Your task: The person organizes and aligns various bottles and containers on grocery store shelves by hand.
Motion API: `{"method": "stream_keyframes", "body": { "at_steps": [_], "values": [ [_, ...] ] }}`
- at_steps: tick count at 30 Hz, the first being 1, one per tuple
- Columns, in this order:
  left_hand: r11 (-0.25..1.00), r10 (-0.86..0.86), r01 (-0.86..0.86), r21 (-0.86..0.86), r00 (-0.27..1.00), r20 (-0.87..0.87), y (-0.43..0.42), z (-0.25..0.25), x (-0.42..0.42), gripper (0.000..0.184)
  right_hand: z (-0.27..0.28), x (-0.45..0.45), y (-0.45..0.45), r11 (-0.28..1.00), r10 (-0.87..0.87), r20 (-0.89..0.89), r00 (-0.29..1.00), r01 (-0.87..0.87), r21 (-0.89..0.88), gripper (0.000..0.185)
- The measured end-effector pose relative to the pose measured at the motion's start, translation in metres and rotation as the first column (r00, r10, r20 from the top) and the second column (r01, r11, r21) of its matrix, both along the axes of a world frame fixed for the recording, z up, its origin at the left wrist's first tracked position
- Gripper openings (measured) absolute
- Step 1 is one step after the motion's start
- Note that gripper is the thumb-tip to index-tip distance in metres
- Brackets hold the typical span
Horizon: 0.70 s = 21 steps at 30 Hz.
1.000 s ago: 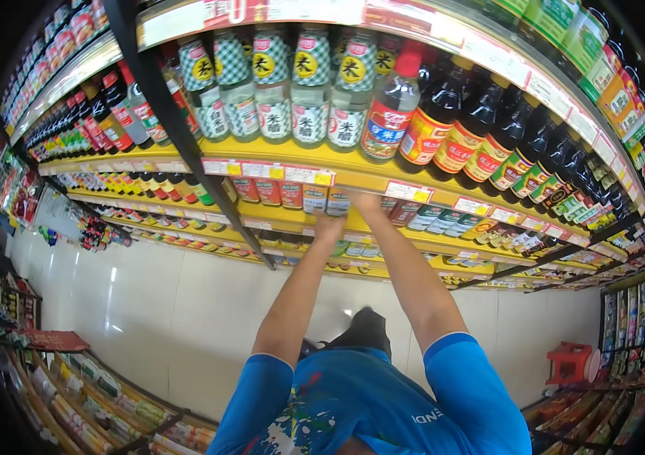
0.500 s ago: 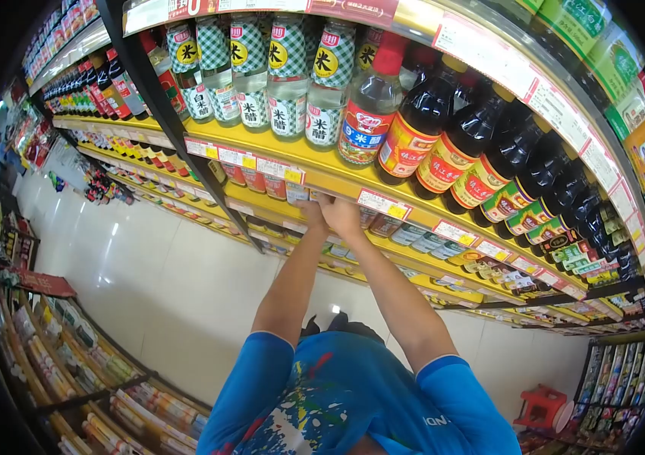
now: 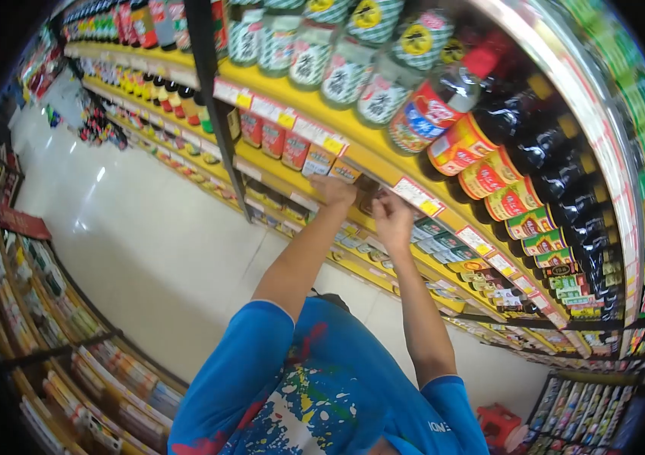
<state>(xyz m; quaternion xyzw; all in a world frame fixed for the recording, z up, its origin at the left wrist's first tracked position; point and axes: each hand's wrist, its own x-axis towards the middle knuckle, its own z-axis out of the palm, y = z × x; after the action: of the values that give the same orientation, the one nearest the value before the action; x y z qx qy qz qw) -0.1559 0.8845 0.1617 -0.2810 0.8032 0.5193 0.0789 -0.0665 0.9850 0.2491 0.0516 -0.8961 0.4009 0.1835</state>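
My left hand [image 3: 335, 191] is at the second shelf, its fingers stretched out against the lower front of a pale package [image 3: 318, 161] and an orange-labelled package [image 3: 345, 171]. To its right, my right hand [image 3: 393, 220] reaches in under the upper shelf edge with its fingers bent together. Its fingertips are at a dark brown item [image 3: 369, 189], partly hidden by the hand and the shelf; I cannot make out what they hold. Red packages [image 3: 272, 141] stand left of my left hand. Dark green-labelled packs [image 3: 435, 236] sit right of my right hand.
Rice vinegar bottles [image 3: 345, 76] and dark sauce bottles [image 3: 489, 173] line the shelf above my hands. A yellow shelf edge with price tags [image 3: 417, 193] runs just over them. A black upright post [image 3: 212, 91] stands at left. A red stool [image 3: 498, 426] is on the floor.
My hands were close together at the shelf front; now they are apart, the right one farther right. The view has turned and moved nearer the lower shelf, showing more packages.
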Motion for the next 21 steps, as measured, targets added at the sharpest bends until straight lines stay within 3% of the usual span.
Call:
{"method": "stream_keyframes", "body": {
  "at_steps": [2,4,7,12,17,21],
  "values": [
    [0.996,0.044,-0.044,0.082,0.999,-0.005,-0.005,0.014,0.008,0.116,-0.016,0.005,0.013,0.990,0.014,0.060,0.998,-0.005,-0.144,0.030],
    [0.985,0.078,-0.075,0.155,0.997,-0.015,-0.005,0.012,0.010,0.115,-0.013,0.006,0.016,0.978,0.019,0.047,0.999,-0.009,-0.209,0.020],
    [0.975,0.088,-0.079,0.209,0.995,-0.035,-0.010,0.016,0.016,0.110,0.014,0.010,0.010,0.980,0.003,0.125,0.992,0.022,-0.199,0.009],
    [0.977,0.045,-0.029,0.210,0.996,-0.073,-0.013,0.013,0.027,0.100,0.022,0.004,0.004,0.961,-0.026,0.155,0.988,0.067,-0.270,0.012],
    [0.973,0.008,0.020,0.229,0.993,-0.121,-0.012,0.001,0.035,0.095,0.018,-0.001,0.003,0.931,-0.079,0.104,0.991,0.111,-0.348,0.013],
    [0.951,0.021,0.051,0.304,0.973,-0.230,-0.012,-0.003,0.046,0.074,0.022,0.001,0.002,0.931,-0.164,-0.011,0.986,0.151,-0.332,0.013]
  ]
}}
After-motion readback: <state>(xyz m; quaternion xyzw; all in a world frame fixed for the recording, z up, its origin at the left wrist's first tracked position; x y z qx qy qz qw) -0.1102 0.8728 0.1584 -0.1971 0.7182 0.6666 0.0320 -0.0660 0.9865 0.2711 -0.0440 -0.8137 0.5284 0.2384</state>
